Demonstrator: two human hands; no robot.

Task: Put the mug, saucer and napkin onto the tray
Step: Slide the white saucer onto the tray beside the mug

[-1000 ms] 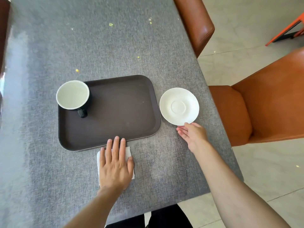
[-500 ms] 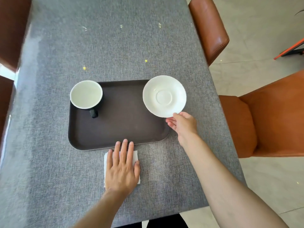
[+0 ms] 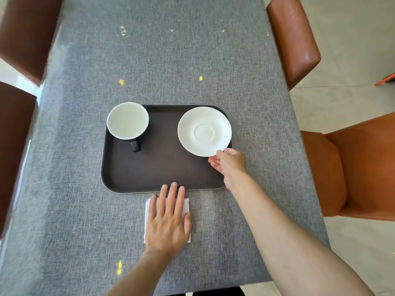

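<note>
Right hand point(image 3: 229, 162) pinches saucer point(image 3: 204, 131) rim over tray point(image 3: 149, 171); left hand point(image 3: 168, 221), spread, hides most of napkin point(image 3: 186, 205).

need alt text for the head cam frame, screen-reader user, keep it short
Seen from above, a person's right hand holds a white saucer by its near rim over the right side of a dark tray, where a black mug already stands at the far left corner. The left hand lies flat on a white napkin on the grey table, just in front of the tray.
</note>
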